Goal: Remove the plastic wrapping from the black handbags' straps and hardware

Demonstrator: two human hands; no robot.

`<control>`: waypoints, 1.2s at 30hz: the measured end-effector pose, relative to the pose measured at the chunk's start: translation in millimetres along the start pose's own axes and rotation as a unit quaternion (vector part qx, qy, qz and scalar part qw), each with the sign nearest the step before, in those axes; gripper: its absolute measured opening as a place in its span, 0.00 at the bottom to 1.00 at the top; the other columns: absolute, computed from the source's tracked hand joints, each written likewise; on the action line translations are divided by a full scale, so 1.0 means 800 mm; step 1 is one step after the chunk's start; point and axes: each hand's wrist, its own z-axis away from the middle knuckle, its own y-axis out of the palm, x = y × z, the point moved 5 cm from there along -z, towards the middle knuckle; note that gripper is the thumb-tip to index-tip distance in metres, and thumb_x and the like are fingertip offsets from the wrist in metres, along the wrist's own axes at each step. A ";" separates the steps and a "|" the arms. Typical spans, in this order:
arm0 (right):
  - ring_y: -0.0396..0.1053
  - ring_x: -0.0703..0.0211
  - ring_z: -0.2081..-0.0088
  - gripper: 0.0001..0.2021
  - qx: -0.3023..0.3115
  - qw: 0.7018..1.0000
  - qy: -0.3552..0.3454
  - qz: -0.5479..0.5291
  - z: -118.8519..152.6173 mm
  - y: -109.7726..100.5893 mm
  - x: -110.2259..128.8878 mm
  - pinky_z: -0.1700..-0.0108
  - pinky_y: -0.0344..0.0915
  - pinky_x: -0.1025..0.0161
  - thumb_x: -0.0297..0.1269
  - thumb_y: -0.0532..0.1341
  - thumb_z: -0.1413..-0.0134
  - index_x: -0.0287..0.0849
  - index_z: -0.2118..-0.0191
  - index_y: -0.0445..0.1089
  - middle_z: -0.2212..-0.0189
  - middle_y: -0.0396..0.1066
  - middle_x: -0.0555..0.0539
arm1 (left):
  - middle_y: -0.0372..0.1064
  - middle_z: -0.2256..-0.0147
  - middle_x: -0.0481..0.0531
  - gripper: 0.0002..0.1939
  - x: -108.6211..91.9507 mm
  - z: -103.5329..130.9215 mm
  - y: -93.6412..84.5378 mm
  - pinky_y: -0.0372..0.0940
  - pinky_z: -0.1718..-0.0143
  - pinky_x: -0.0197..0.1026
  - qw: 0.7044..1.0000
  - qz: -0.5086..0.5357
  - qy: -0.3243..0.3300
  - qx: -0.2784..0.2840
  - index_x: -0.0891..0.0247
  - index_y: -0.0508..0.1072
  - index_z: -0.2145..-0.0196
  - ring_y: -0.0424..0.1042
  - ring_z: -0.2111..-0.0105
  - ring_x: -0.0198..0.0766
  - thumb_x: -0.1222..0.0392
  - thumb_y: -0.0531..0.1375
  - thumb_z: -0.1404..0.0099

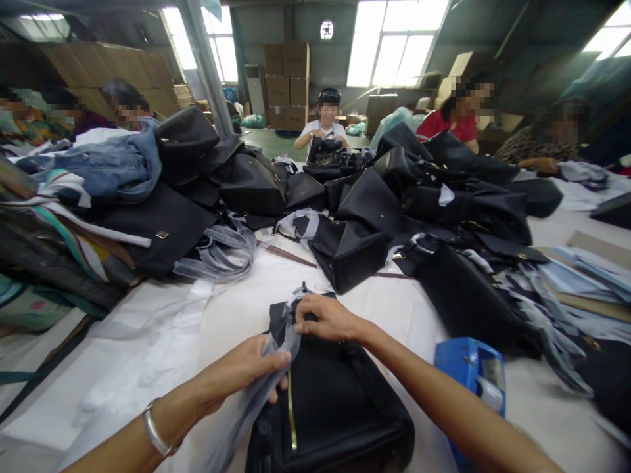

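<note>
A black bag (345,401) with a gold zipper (292,407) lies on the white table right in front of me. My left hand (251,368) is closed around a translucent plastic strip (246,414) that trails down over the bag's left side. At the bag's top end, my right hand (328,318) pinches the upper part of this strip by the wrapped handle (298,299). The fingertips of the right hand partly hide the handle there.
Black bags (355,243) are heaped across the table's far side. A blue tape dispenser (468,368) stands at my right, below another bag (473,295). White sheets (138,368) and loose plastic strips (221,249) lie to the left. Several people sit around the table.
</note>
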 end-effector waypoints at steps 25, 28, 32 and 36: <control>0.67 0.60 0.61 0.04 0.046 0.998 -0.048 0.001 0.014 0.029 -0.019 0.57 0.60 0.65 0.29 0.59 0.43 0.40 0.63 0.71 0.65 0.71 0.48 | 0.75 0.76 0.57 0.22 0.019 -0.058 0.000 0.62 0.78 0.36 0.997 -0.065 -0.020 -0.040 0.67 0.68 0.70 0.72 0.78 0.39 0.42 0.60 0.45; 0.67 0.61 0.62 0.06 0.033 0.999 -0.013 -0.016 0.010 0.015 -0.028 0.59 0.60 0.67 0.30 0.59 0.42 0.41 0.60 0.71 0.64 0.71 0.49 | 0.74 0.76 0.55 0.22 0.021 -0.066 -0.001 0.61 0.80 0.36 0.996 -0.066 -0.027 -0.048 0.66 0.66 0.70 0.71 0.80 0.37 0.41 0.61 0.46; 0.66 0.61 0.59 0.17 -0.057 0.996 -0.027 0.057 -0.010 -0.004 -0.034 0.59 0.59 0.67 0.30 0.58 0.42 0.46 0.46 0.65 0.59 0.68 0.47 | 0.72 0.77 0.53 0.21 0.022 -0.068 -0.005 0.60 0.80 0.34 0.995 -0.076 -0.025 -0.052 0.65 0.65 0.70 0.68 0.81 0.34 0.42 0.59 0.43; 0.64 0.61 0.61 0.10 -0.033 0.986 -0.078 0.142 -0.033 0.013 -0.033 0.64 0.57 0.66 0.33 0.57 0.41 0.46 0.55 0.72 0.60 0.65 0.47 | 0.72 0.78 0.52 0.20 0.020 -0.065 -0.011 0.59 0.81 0.34 0.995 -0.074 -0.027 -0.067 0.65 0.65 0.70 0.67 0.82 0.34 0.43 0.59 0.43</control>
